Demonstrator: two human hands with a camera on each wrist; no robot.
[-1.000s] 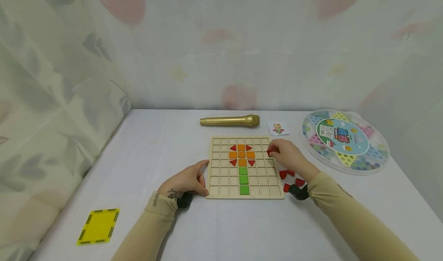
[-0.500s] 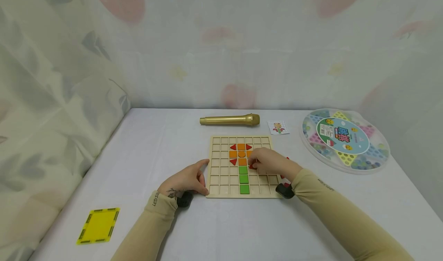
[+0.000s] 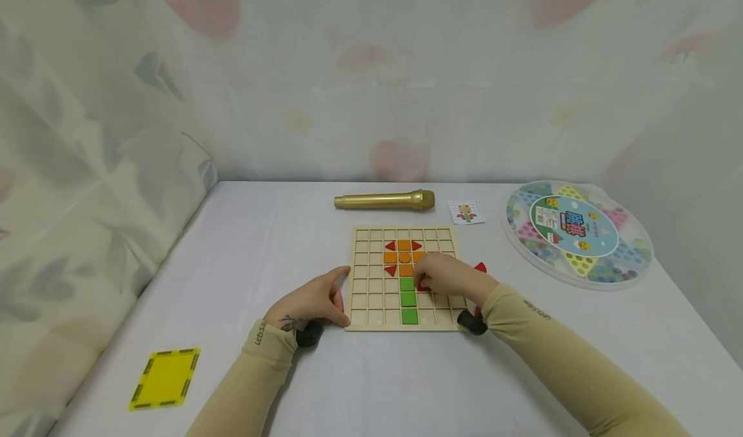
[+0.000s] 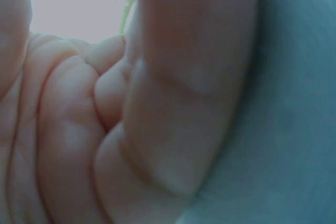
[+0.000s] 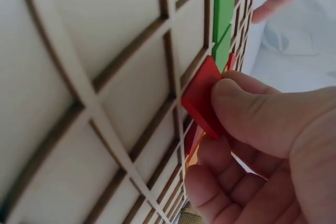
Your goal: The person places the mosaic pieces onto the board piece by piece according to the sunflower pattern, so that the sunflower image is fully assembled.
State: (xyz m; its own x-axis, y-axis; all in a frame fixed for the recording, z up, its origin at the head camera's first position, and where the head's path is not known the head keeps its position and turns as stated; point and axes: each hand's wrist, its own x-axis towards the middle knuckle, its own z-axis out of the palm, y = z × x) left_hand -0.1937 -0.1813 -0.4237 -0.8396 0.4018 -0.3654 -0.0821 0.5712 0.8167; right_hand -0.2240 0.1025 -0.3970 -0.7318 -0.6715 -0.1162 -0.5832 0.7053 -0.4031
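Observation:
In the head view a wooden grid board (image 3: 367, 300) lies on the table with orange tiles (image 3: 404, 245) in a cross, red triangles (image 3: 391, 271) at the cross's corners and a column of green square tiles (image 3: 409, 300) below. My right hand (image 3: 449, 276) is over the board just right of the upper green tiles. Its thumb and fingers pinch a red tile (image 5: 202, 95), held tilted at a cell in the right wrist view. My left hand (image 3: 310, 300) rests thumb and forefinger against the board's left edge; its other fingers are bent. The right hand hides the cross's lower right corner.
Several loose red pieces (image 3: 480, 267) lie right of the board, partly hidden by my arm. Behind it are a gold microphone (image 3: 383, 201) and a small pattern card (image 3: 466, 213). A round game box (image 3: 580, 276) stands back right, a yellow square (image 3: 165, 379) front left.
My right hand has moved left from the board's right edge with the red tile, then settled slightly lower beside the green column. My left hand stays at the left edge.

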